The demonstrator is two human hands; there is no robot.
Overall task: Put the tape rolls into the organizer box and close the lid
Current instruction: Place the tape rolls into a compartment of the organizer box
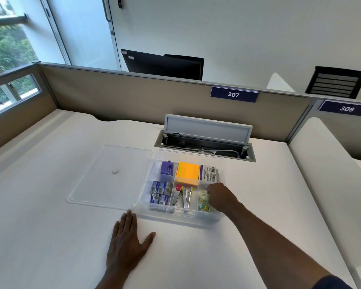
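Right hand (220,197) reaches into the near-right compartment of the clear organizer box (222,163), fingers curled down over clear tape rolls (203,196) just left of its fingertips (whether it actually grips one cannot be told). Left hand (126,245) lies flat and empty on the desk (50,236). The lid (111,176) lies flat, nearer the left hand, beyond its fingertips.

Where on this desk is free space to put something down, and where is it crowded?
Bare desk lies left of the left hand and in front of the clear lid. Another bare strip runs right of the organizer box. Inside the box every compartment holds something; the right hand covers the tape roll compartment.
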